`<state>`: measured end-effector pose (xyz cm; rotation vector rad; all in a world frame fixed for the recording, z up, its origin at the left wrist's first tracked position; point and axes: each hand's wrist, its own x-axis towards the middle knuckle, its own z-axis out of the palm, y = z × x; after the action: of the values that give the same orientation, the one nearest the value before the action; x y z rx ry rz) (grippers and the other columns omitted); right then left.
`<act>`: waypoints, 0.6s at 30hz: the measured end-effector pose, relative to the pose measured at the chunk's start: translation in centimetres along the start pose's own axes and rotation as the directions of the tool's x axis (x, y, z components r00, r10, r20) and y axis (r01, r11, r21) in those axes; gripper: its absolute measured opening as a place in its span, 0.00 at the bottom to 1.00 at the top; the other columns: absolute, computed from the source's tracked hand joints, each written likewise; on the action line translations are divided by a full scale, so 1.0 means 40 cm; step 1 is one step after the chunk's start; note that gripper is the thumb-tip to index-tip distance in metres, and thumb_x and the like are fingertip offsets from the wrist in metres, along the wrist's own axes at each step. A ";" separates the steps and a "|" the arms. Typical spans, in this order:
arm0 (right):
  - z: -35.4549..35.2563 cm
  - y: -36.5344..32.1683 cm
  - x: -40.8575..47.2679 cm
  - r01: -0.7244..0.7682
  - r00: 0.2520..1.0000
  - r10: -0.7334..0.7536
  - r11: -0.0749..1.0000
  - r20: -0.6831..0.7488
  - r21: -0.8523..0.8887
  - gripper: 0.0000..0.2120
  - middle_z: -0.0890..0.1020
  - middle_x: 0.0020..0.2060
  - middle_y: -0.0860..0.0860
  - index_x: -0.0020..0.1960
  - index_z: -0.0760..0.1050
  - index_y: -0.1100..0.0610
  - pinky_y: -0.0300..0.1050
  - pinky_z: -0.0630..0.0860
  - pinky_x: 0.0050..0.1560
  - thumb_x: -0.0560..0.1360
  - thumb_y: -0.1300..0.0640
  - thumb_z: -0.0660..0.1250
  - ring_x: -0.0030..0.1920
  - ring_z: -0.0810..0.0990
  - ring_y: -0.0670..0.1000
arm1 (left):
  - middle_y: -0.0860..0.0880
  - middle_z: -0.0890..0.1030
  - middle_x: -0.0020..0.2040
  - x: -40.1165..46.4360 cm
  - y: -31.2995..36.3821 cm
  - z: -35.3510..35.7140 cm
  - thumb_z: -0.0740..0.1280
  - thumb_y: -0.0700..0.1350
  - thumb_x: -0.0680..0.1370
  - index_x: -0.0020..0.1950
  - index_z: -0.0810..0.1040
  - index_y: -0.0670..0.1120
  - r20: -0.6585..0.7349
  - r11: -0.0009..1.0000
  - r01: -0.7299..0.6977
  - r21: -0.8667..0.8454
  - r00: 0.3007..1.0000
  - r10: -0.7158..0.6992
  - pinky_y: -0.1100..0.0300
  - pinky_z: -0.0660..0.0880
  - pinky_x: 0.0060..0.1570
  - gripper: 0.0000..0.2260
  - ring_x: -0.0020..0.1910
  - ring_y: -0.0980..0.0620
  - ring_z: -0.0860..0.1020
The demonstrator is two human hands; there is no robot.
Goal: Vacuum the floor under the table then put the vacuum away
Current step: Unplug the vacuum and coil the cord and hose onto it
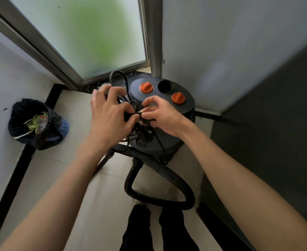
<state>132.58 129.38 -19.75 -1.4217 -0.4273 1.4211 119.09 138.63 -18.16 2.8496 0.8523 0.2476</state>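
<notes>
Bare forearms, dark trousers, pale footwear

No sleeves reach the wrists behind the fingers of the left hand [109,116] or the right hand [162,116] — no rings, watch or bands show. Far below the fingers, black trousers [149,230] cover both legs — pale shoes [171,193] peek out past the hems.

Vacuum drum [169,140]: dark matt plastic, smooth lid, centre frame. Two knobs [146,87]: orange plastic, ribbed. Hose [160,167]: black corrugated plastic, lower centre. Window [87,31], upper left: frosted glass, brushed metal frame. Floor [73,178]: pale smooth tile. Bin liner [22,113], left: black glossy plastic film.
</notes>
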 end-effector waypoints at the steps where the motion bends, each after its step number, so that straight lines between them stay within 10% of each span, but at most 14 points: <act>1: -0.002 0.000 0.020 -0.032 0.999 0.031 0.999 0.035 0.043 0.11 0.77 0.42 0.57 0.48 0.69 0.57 0.48 0.75 0.45 0.76 0.72 0.61 0.42 0.77 0.55 | 0.44 0.76 0.58 0.012 -0.023 0.002 0.61 0.60 0.69 0.40 0.83 0.47 0.057 0.999 -0.031 0.005 0.998 0.031 0.33 0.62 0.62 0.19 0.66 0.36 0.63; 6: -0.101 0.043 0.090 -0.181 0.977 0.206 0.931 -0.049 0.319 0.10 0.73 0.42 0.59 0.50 0.68 0.59 0.51 0.76 0.43 0.78 0.73 0.55 0.39 0.74 0.53 | 0.57 0.54 0.76 0.077 -0.081 0.074 0.69 0.55 0.73 0.73 0.65 0.53 0.446 0.982 -0.068 -0.178 0.884 0.143 0.42 0.47 0.73 0.29 0.77 0.45 0.44; 9: -0.156 0.082 0.105 -0.160 0.955 0.233 0.925 -0.183 0.345 0.12 0.72 0.38 0.57 0.49 0.69 0.58 0.49 0.75 0.44 0.78 0.73 0.54 0.37 0.73 0.50 | 0.55 0.50 0.77 0.104 -0.084 0.128 0.69 0.46 0.75 0.75 0.58 0.54 0.341 0.954 -0.107 -0.280 0.918 0.203 0.46 0.46 0.73 0.32 0.77 0.44 0.45; 14: -0.175 0.138 0.112 -0.175 0.869 0.211 0.977 -0.447 0.121 0.16 0.73 0.37 0.54 0.43 0.71 0.56 0.43 0.72 0.38 0.77 0.74 0.53 0.35 0.72 0.49 | 0.49 0.51 0.78 0.147 -0.075 0.207 0.60 0.69 0.69 0.75 0.50 0.57 0.391 0.950 -0.154 -0.271 0.884 0.255 0.39 0.49 0.71 0.39 0.77 0.43 0.45; 18: -0.155 0.163 0.097 -0.233 0.800 0.173 0.972 -0.574 -0.032 0.15 0.76 0.37 0.54 0.42 0.75 0.56 0.41 0.74 0.39 0.78 0.69 0.54 0.37 0.74 0.48 | 0.48 0.54 0.77 0.139 -0.072 0.259 0.62 0.60 0.76 0.76 0.53 0.60 0.472 0.946 -0.035 -0.321 0.861 0.192 0.41 0.61 0.69 0.31 0.76 0.45 0.53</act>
<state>136.38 127.45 -28.58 -1.9348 0.0455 1.0665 124.26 143.05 -28.20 2.4912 0.4846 -0.3152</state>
